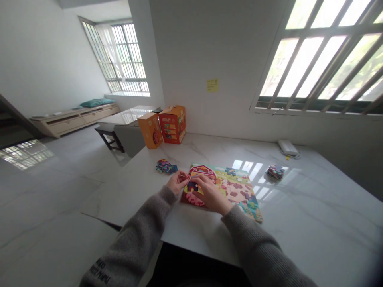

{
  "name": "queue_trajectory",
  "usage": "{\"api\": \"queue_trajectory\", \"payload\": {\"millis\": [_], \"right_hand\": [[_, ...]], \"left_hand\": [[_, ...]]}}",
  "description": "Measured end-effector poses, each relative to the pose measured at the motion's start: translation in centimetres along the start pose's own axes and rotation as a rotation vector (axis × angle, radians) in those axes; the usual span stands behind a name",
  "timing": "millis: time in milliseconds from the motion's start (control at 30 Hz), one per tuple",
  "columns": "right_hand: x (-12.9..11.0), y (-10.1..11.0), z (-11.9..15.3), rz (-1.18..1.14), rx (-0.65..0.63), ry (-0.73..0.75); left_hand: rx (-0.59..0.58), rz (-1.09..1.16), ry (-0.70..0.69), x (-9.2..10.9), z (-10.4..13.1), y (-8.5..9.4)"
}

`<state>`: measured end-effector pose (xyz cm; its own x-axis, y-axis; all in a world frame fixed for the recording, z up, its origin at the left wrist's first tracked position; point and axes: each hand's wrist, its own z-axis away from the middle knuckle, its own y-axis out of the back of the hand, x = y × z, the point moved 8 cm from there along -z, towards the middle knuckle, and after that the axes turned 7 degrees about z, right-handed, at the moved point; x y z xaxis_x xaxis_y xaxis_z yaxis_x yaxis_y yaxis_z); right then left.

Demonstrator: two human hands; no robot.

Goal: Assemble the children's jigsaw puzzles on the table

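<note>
A colourful farm jigsaw puzzle (236,187), with a red barn, a spotted cow and a pink pig, lies flat on the white marbled table. At its left edge, my left hand (177,182) has thumb and fingers pinched on a small puzzle piece, mostly hidden by the fingertips. My right hand (212,194) is over the barn and pig area. Its fingers stretch toward the left fingertips, with the thumb held apart, and it covers part of the picture. A loose puzzle piece (230,172) lies on the upper part of the puzzle.
One pile of puzzle pieces (165,166) lies left of the puzzle, another stack of pieces (275,172) to the right. Behind are an orange box (149,130) and a red-orange box (173,124). A white device (289,148) rests by the wall. The table's front edge (197,250) is close to my body.
</note>
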<state>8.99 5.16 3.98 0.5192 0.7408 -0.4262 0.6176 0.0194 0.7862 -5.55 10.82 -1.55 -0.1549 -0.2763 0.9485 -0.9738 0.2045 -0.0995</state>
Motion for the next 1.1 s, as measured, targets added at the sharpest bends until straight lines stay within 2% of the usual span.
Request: {"api": "queue_trajectory", "payload": {"millis": [67,233,300,400,567,733,967,1100], "right_hand": [[0.8,-0.3,-0.4,0.045,-0.018,-0.033],[2.8,-1.4,-2.0,0.262,-0.076,-0.12],[3.3,-1.9,-2.6,0.316,-0.091,-0.13],[3.6,-2.7,-3.1,0.363,-0.132,-0.127],[3.5,-3.4,-3.1,0.397,-0.185,-0.12],[3.3,-3.2,-2.7,0.37,-0.188,-0.091],[3.3,-3.6,-2.9,0.386,-0.183,-0.087],[3.1,-3.7,-2.9,0.401,-0.182,-0.08]], "left_hand": [[0.054,-0.101,0.006,-0.3,-0.2,0.6],[0.316,-0.497,-0.075,0.6,-0.1,3.3],[0.3,-0.585,-0.073,0.6,0.0,3.4],[0.21,-0.706,-0.084,0.3,0.0,2.9],[0.136,-0.857,-0.082,-0.4,-0.1,2.6],[0.136,-0.875,-0.089,-0.7,0.0,2.7],[0.115,-0.83,-0.016,-1.5,-0.1,2.6],[0.104,-0.881,-0.069,-0.4,0.1,2.0]]}}
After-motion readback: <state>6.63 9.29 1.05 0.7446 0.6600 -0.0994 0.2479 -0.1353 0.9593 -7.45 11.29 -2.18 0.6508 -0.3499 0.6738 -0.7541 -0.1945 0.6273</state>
